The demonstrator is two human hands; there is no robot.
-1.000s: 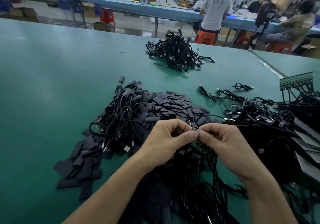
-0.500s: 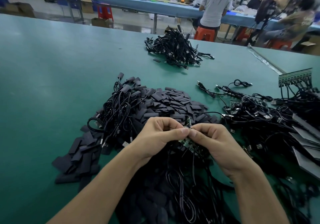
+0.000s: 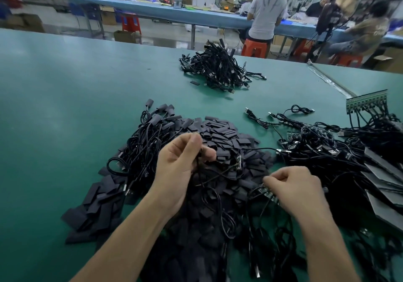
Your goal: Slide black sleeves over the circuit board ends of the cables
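A heap of flat black sleeves covers the green table in front of me. My left hand is raised over it and pinches a thin black cable; a small circuit board hangs at that cable's end, right of my fingers. My right hand is lower and to the right, fingers curled round a strip of green circuit boards with cables attached. Sleeved cables lie tangled at the heap's left.
A far pile of cables sits at the table's back. A tangle of bare cables and a board panel fill the right side, with grey sheets beside them. People work at a blue bench behind.
My hands, pinched together on the boards before, have drawn apart. The left hand rose up and left with one cable and its board; the right hand dropped to the right with the strip.
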